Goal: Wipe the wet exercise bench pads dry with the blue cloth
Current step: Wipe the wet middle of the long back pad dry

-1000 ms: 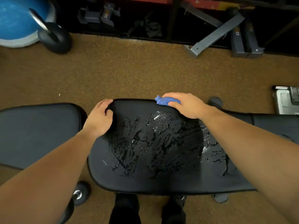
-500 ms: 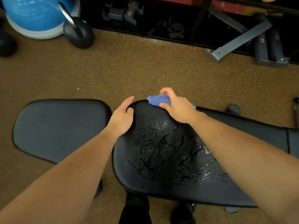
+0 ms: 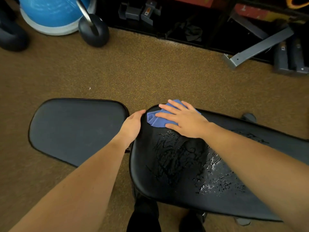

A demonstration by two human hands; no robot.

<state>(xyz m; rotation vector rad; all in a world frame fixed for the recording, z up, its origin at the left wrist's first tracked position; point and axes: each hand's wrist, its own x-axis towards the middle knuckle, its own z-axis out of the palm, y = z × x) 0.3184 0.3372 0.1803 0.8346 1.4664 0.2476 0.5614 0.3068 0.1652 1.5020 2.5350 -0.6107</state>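
A blue cloth [image 3: 158, 118] is pressed flat against the far left corner of a wet bench pad [image 3: 175, 190] by the right hand [image 3: 184, 120], its fingers [image 3: 164, 115] held straight and spread apart over the bunched fabric, seemingly so that as much cloth as possible is kept against the vinyl. The pad's left end is gripped by the left hand [image 3: 132, 128], whose fingers are curled over the rounded edge, with the thumb side hidden; the hold is judged to be there to steady the pad against the push of the wipe. Beads and streaks of water [image 3: 212, 178] are seen across the middle of the pad and toward its near right side, well apart from the cloth, so most of the drying is judged not yet done. The cloth's place at a far corner suggests that a pass toward the near edge is intended. A second, dry-looking bench pad [image 3: 75, 129] lies just beside the wet one, to its left. On the brown floor [image 3: 150, 69] beyond, a blue balance ball [image 3: 50, 12] and a dark kettlebell [image 3: 93, 29] are seen near the far wall.
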